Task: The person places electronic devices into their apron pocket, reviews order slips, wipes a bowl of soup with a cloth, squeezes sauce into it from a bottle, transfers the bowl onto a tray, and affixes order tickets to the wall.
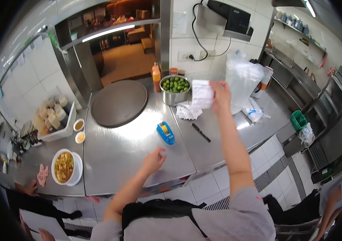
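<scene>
My right hand (221, 96) grips a white printed paper slip (202, 94), held up just right of a metal pot of small green fruits (175, 85). More crumpled slips (188, 112) lie on the steel counter below it. My left hand (155, 160) is over the counter near its front edge, with fingers curled and nothing visible in them. Just beyond it stands a blue tape dispenser (165, 133) with yellow tape. A black marker (201, 132) lies to the dispenser's right.
At left are a round dark tray (119, 103), a basket of bottles (58, 124), sauce cups and a soup bowl (64, 166). Plastic bags (243, 78) stand right of the slips. Other people are at the lower left and lower right.
</scene>
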`<action>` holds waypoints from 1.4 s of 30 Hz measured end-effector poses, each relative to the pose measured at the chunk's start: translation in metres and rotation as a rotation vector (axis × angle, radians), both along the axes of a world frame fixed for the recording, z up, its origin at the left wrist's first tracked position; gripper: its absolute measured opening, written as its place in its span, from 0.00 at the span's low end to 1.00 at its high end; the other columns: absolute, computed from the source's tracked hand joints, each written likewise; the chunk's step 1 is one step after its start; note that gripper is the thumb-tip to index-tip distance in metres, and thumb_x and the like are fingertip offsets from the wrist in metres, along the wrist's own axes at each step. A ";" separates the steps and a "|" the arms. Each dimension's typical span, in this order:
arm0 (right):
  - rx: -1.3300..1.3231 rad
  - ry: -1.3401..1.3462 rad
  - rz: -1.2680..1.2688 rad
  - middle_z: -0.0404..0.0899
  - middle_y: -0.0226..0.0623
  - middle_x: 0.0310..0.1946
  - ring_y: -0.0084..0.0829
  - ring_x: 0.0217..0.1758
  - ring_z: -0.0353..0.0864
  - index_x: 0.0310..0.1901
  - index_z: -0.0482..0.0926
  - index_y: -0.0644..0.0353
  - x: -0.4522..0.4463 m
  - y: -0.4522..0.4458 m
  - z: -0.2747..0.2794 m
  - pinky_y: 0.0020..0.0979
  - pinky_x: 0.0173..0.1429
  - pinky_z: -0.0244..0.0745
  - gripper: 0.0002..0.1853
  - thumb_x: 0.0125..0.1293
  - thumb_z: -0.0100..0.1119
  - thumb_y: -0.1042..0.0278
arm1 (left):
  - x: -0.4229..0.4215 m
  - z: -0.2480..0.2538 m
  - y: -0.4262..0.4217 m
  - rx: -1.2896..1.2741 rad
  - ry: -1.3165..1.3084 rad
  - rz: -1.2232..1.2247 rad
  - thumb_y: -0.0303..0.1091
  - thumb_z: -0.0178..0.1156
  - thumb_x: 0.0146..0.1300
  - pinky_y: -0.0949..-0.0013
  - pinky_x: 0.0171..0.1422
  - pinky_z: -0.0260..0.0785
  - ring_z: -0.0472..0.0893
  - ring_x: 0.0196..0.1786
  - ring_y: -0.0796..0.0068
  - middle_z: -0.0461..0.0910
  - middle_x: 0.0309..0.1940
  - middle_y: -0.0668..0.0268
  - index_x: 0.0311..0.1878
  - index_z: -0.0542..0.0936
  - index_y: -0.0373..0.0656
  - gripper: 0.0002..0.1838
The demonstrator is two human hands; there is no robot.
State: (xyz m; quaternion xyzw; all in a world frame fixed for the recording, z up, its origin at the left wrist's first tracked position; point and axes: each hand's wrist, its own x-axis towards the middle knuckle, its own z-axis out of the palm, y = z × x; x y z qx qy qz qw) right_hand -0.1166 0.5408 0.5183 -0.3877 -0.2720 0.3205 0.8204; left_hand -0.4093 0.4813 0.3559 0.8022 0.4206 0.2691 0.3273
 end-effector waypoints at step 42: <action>-0.134 -0.945 0.726 0.67 0.29 0.12 0.18 0.17 0.68 0.30 0.75 0.65 -0.207 -0.043 -0.178 0.19 0.24 0.62 0.14 0.66 0.44 0.64 | -0.222 -0.044 -0.096 0.256 -0.680 1.246 0.35 0.50 0.61 0.77 0.24 0.56 0.64 0.19 0.85 0.67 0.12 0.75 0.16 0.73 0.39 0.18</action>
